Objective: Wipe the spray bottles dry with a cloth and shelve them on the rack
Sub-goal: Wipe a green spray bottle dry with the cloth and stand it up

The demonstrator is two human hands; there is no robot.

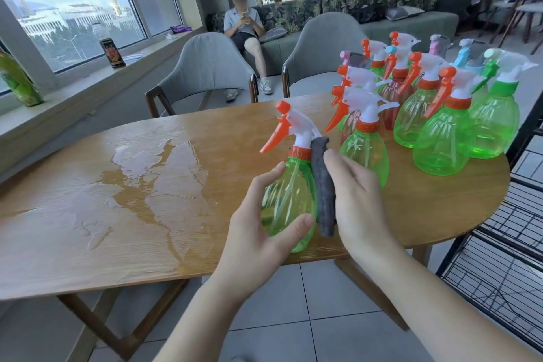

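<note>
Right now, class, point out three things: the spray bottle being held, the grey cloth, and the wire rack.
held spray bottle [286,203], head view, on its green body.
grey cloth [323,185], head view, on the middle of the roll.
wire rack [499,261], head view, on a bare wire shelf.

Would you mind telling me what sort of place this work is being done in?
Probably an office lounge or break area in a high-rise: a long sofa under big windows facing city buildings, and grey armchairs at a wooden table.
</note>
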